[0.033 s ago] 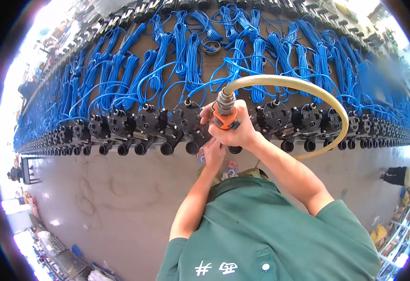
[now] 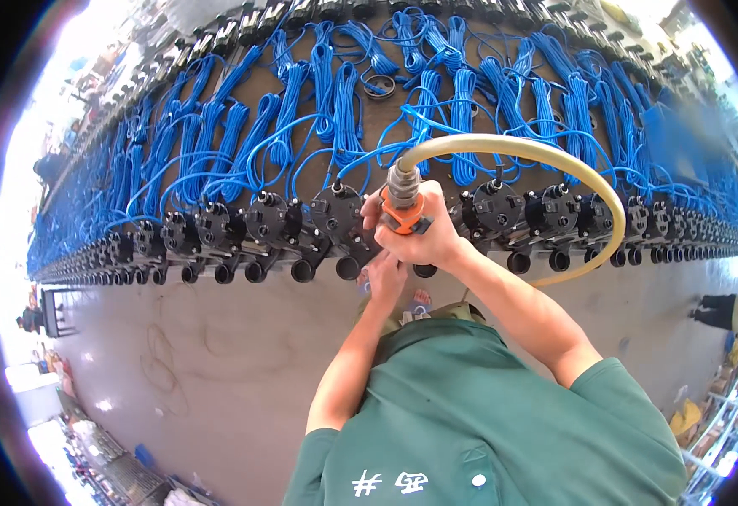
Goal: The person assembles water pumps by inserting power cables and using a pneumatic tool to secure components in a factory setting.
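My right hand grips an orange and metal air tool, held upright with its tip down on a black plastic unit in a long row at the bench's near edge. A thick yellowish hose arcs from the tool's top to the right and back down. My left hand reaches up under the right hand, against the bench edge below that unit. Its fingers are hidden.
The row of black units, each with a round spout, runs along the whole bench edge. Bundles of blue cable cover the brown bench top behind them. Grey floor lies below. Another person stands at the far right.
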`<state>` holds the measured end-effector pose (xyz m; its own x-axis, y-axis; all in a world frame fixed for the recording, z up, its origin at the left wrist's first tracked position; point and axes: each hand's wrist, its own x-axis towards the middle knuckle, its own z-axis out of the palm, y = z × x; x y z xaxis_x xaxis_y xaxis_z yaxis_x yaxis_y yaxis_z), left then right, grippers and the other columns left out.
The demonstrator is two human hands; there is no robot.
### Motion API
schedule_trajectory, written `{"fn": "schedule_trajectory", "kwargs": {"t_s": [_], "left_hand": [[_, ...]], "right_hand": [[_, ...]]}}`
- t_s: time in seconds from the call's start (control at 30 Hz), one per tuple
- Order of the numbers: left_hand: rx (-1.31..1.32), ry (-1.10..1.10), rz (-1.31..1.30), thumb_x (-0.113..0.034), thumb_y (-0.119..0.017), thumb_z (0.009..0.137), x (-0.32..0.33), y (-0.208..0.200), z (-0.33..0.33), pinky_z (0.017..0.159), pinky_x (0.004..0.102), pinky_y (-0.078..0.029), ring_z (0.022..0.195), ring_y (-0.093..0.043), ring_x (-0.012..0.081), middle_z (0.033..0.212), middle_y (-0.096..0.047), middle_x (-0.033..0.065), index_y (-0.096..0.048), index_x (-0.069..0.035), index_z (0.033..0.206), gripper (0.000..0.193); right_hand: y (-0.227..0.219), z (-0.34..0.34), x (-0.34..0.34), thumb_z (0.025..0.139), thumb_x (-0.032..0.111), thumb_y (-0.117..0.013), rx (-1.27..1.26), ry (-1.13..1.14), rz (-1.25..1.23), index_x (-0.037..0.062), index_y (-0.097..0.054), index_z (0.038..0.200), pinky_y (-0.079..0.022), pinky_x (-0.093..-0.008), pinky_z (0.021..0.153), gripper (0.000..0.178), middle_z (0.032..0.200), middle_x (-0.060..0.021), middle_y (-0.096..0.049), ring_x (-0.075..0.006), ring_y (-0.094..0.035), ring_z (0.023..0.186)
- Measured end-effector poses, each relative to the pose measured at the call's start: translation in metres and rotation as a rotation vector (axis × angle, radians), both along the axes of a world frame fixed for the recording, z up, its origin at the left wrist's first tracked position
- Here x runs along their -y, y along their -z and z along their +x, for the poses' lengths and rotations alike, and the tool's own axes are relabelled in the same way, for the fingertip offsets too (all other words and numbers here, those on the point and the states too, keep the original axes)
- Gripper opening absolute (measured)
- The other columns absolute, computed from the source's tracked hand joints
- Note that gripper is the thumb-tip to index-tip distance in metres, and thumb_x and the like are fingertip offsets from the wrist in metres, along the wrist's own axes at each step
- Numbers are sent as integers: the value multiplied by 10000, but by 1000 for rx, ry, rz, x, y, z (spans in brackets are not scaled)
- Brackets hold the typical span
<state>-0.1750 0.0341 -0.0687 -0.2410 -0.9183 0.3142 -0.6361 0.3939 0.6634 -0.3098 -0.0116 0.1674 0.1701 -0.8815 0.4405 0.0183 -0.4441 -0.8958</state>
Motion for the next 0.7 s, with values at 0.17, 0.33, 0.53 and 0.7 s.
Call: {"fn": "schedule_trajectory", "kwargs": {"t_s": [0.17,0.33,0.53,0.7], "left_hand": [[167,100,22,-74,-668,767,13,-7,13,720,474,-555,843,-683,378,849,-684,178,-703,-49,902,142],[772,799,465,-351,-700,891,35,-144,24,807,473,-548,922,-719,298,1043,-700,270,-694,-87,1202,408],[272,844,768,-341,-575,953,58,-175,28,640,407,-509,781,-661,253,868,-681,137,-656,-35,949,316],[195,765,582,-275,-620,909,45,-104,21,660,404,-521,773,-679,282,835,-693,150,-676,-13,935,269]], "right_hand": [[1,-3,4,710,2,-678,-3,61,16,-22,-667,949,-585,-314,747,241,885,-95,-720,-163,-713,783],[1,-11,-2,646,108,-750,28,142,-13,30,-694,1000,-563,-306,706,367,850,-75,-723,-188,-709,749],[3,-9,-8,624,153,-760,6,81,11,27,-701,973,-577,-320,697,376,857,-100,-722,-235,-720,760],[-1,-12,1,591,229,-823,-72,70,-28,11,-696,1038,-588,-348,767,514,931,-133,-732,-264,-730,825]]}}
